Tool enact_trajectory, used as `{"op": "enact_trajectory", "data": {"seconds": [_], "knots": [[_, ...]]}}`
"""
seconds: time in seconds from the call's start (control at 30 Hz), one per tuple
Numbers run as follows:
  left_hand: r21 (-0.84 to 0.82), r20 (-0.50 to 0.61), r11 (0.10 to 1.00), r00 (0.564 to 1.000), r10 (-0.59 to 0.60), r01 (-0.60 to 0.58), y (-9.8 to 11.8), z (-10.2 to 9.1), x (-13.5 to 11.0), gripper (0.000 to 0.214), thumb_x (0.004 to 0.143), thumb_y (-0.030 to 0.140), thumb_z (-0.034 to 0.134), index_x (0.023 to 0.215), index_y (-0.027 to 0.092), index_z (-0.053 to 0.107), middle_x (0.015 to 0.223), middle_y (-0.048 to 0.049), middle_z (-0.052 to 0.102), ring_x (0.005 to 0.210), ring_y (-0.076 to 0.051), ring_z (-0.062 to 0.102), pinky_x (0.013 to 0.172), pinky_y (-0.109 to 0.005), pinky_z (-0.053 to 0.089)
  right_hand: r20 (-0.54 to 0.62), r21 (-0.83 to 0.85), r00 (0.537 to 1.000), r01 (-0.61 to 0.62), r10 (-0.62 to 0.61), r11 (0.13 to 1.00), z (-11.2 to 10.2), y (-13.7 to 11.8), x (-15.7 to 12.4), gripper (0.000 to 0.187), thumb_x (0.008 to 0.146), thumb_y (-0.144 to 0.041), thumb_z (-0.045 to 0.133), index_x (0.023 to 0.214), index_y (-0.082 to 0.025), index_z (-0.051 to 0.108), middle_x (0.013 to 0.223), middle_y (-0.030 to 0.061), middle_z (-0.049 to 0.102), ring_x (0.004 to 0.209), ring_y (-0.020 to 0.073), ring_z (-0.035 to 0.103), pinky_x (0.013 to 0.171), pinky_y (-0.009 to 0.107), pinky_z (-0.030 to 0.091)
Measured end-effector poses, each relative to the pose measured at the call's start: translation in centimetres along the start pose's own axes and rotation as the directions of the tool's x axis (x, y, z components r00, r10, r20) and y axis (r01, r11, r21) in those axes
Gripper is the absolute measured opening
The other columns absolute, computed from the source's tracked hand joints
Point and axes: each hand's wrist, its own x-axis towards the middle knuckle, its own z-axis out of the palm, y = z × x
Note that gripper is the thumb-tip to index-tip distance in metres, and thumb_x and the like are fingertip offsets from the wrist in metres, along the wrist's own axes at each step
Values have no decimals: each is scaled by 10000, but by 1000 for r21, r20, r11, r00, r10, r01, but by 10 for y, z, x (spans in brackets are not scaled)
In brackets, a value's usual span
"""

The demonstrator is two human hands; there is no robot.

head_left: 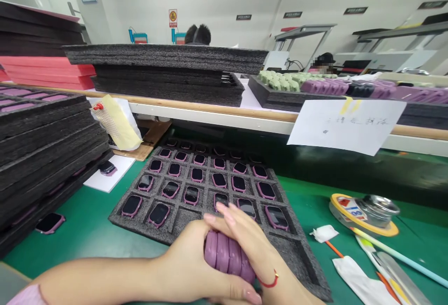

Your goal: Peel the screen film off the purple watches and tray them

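Left hand [185, 267]: wrapped around purple watch cases [227, 256].
Right hand [248, 239]: closed over the same cases.
Foam tray [297, 249]: beneath, on green desk [87, 230].

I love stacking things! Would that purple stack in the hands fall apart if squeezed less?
Probably: the purple stack is separate rounded pieces pressed side by side between the left hand and right hand, with nothing visibly joining them. They look smooth, so likely slippery. Several fit in one grasp, so each is probably light.
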Motion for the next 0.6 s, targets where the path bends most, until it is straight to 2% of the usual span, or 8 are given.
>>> {"op": "enact_trajectory", "data": {"seconds": [0.07,0.17,0.23,0.33,0.4,0.47,0.53,0.6], "knots": [[129,-59,991,998,37,-29,1,-2,-3,502,622,228,948,1081,192,749,1073,-37,737,1030,-232,675,962,-315,518,-52,90,996,-64,68,994,-2,4,-2,811,975,-530,660,1620,-303,225,1438,110,574,1401,360,469,1178,577,399],[294,-82,954,993,90,-63,-1,-3,-7,487,586,252,964,1026,192,762,1012,-40,758,932,-227,703,856,-292,541,-118,365,946,-241,301,899,-6,6,-2,642,1019,-634,496,1561,-313,370,1363,100,624,1355,331,527,1154,532,442],[326,-81,942,991,108,-76,-3,-4,-8,495,582,247,967,1029,201,760,1029,-38,762,944,-227,713,849,-279,543,-106,566,866,-352,489,745,-7,5,1,556,1054,-630,392,1493,-297,465,1321,105,641,1317,300,564,1137,489,463],[321,-44,933,981,187,-164,-7,-3,-8,472,619,199,949,1045,207,747,1036,-17,765,962,-194,718,878,-246,540,54,725,738,-492,672,482,-6,2,3,594,1016,-709,397,1428,-295,505,1312,118,635,1204,303,641,1068,484,508],[308,-13,918,964,266,-249,-7,-3,-7,465,642,162,936,1058,216,735,1069,-4,760,986,-171,713,910,-230,530,168,714,687,-579,707,393,-5,0,4,736,941,-810,437,1465,-292,451,1268,125,657,1155,328,659,1060,523,491],[314,1,895,943,332,-316,-7,-3,-6,472,645,151,939,1062,216,728,1106,-6,754,1041,-176,700,965,-243,514,254,676,667,-640,700,365,-4,-3,3,856,895,-860,456,1522,-282,373,1091,101,717,1089,339,678,1052,548,477],[341,2,874,930,368,-346,-8,-2,-5,464,648,164,945,1056,209,728,1105,-17,755,1075,-192,688,1001,-265,500,287,669,691,-640,664,377,-3,-7,2,956,834,-886,533,1533,-255,369,969,79,729,1051,345,687,1032,534,492],[361,14,853,916,400,-378,-8,-2,-4,402,698,191,919,1052,205,731,1057,-22,763,1041,-193,692,981,-274,506,283,682,701,-627,655,376,0,-11,1,1026,741,-864,687,1517,-255,405,1096,94,717,1115,342,670,1026,482,516]]}}
